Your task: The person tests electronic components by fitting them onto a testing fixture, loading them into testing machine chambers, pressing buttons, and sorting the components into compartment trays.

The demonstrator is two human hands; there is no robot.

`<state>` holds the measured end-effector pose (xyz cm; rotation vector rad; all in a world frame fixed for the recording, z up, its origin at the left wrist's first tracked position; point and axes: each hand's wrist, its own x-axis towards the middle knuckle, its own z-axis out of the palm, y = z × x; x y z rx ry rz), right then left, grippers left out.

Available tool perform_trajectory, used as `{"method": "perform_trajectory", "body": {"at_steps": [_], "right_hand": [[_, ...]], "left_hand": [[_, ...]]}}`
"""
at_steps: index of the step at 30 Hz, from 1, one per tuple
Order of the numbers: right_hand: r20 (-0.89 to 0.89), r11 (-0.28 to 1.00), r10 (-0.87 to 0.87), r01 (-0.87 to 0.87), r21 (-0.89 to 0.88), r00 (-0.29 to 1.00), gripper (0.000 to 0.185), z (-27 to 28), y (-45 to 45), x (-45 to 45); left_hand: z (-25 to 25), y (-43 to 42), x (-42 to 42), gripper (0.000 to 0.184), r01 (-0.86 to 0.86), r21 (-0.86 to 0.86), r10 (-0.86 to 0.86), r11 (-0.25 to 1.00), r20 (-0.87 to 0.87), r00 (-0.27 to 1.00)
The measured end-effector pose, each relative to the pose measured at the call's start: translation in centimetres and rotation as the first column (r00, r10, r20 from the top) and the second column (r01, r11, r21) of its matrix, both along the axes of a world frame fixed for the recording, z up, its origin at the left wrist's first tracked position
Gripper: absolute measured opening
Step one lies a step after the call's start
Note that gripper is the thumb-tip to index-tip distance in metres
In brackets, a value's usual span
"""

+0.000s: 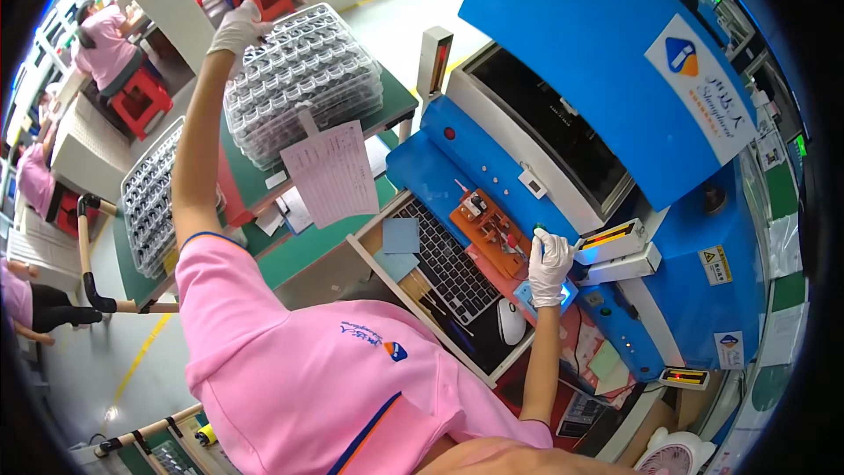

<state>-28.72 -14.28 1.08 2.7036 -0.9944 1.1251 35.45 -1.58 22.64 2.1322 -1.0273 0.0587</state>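
Working with hands apart: left hand (237,29) at well-filled trays (360,95), right hand (550,266) at the blue machine (593,53); I can't tell either grip, or which pieces are done.

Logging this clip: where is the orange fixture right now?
In the head view, right of centre: the orange fixture sits between the keyboard and the blue machine, just left of the right hand.
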Motion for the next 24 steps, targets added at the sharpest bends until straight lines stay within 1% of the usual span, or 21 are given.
{"method": "perform_trajectory", "body": {"at_steps": [1, 2, 3, 5, 6, 9, 14, 16, 18, 19, 20, 21, 22, 23, 24], "right_hand": [[-0.004, 1.000, 0.004, -0.004, -0.005, 1.000, 0.015, -0.1, -0.1, -0.1], [-0.007, 1.000, 0.006, -0.006, -0.011, 1.000, 0.015, -0.2, -0.2, -0.1], [0.005, 1.000, 0.003, -0.003, -0.014, 1.000, 0.015, -0.2, -0.1, 0.0], [-0.030, 1.000, -0.012, 0.011, -0.020, 0.999, 0.014, 0.1, 0.2, 0.1], [-0.053, 1.000, -0.018, 0.017, -0.023, 0.998, 0.014, 0.3, 0.2, 0.1], [-0.044, 1.000, -0.013, 0.013, -0.019, 0.999, 0.014, -0.1, 0.0, 0.0], [-0.083, 0.999, -0.019, 0.016, -0.044, 0.996, 0.013, 0.0, 0.0, -0.1], [-0.081, 1.000, -0.011, 0.009, -0.023, 0.997, 0.014, -0.1, 0.1, 0.0], [-0.071, 1.000, -0.026, 0.026, 0.001, 0.997, 0.016, -0.1, 0.1, 0.0], [-0.078, 1.000, 0.001, 0.000, 0.011, 0.997, 0.016, -0.1, 0.1, 0.0], [-0.063, 1.000, -0.011, 0.012, 0.014, 0.998, 0.017, -0.2, 0.1, -0.1], [-0.048, 1.000, -0.022, 0.023, 0.018, 0.999, 0.017, -0.2, 0.1, -0.2], [-0.034, 0.999, -0.032, 0.032, 0.022, 0.999, 0.017, -0.4, 0.1, -0.4], [-0.045, 1.000, 0.003, -0.001, 0.028, 0.999, 0.017, -0.7, -0.1, -0.7], [0.022, 0.993, -0.016, 0.014, 0.120, 1.000, 0.019, -1.0, -0.3, -1.1]], "left_hand": [[-1.5, -1.2, 3.3, 0.035, -0.106, 0.164, 0.076, 0.981, 0.182, 0.980], [-2.8, -1.9, 5.3, 0.040, -0.237, 0.298, 0.117, 0.925, 0.367, 0.923], [-3.9, -2.1, 6.2, 0.040, -0.237, 0.293, 0.116, 0.926, 0.378, 0.919], [-5.4, -2.4, 7.0, 0.047, -0.134, 0.287, 0.057, 0.949, 0.260, 0.964], [-5.6, -2.4, 6.9, 0.047, -0.133, 0.283, 0.057, 0.950, 0.262, 0.963], [-7.0, -2.4, 6.6, 0.046, -0.142, 0.173, 0.095, 0.975, 0.256, 0.962], [-8.3, -2.8, 7.8, 0.045, -0.193, 0.149, 0.141, 0.970, 0.307, 0.941], [-8.4, -2.8, 7.4, 0.045, -0.184, 0.072, 0.136, 0.980, 0.430, 0.893], [-8.3, -2.0, 6.4, 0.041, -0.081, -0.139, 0.135, 0.987, 0.441, 0.887], [-7.0, -1.2, 4.8, 0.035, -0.018, -0.220, 0.106, 0.975, 0.394, 0.913], [-5.2, 0.0, 3.1, 0.029, 0.037, -0.306, 0.076, 0.951, 0.348, 0.934], [-4.3, 1.6, 1.9, 0.029, 0.006, -0.299, 0.101, 0.954, 0.341, 0.934], [-3.7, 3.4, 0.8, 0.036, 0.078, -0.430, 0.040, 0.899, 0.259, 0.965], [-3.2, 5.6, -0.2, 0.044, 0.130, -0.560, -0.029, 0.818, 0.185, 0.982], [-2.4, 8.4, -1.3, 0.044, 0.094, -0.556, 0.006, 0.826, 0.174, 0.985]]}}
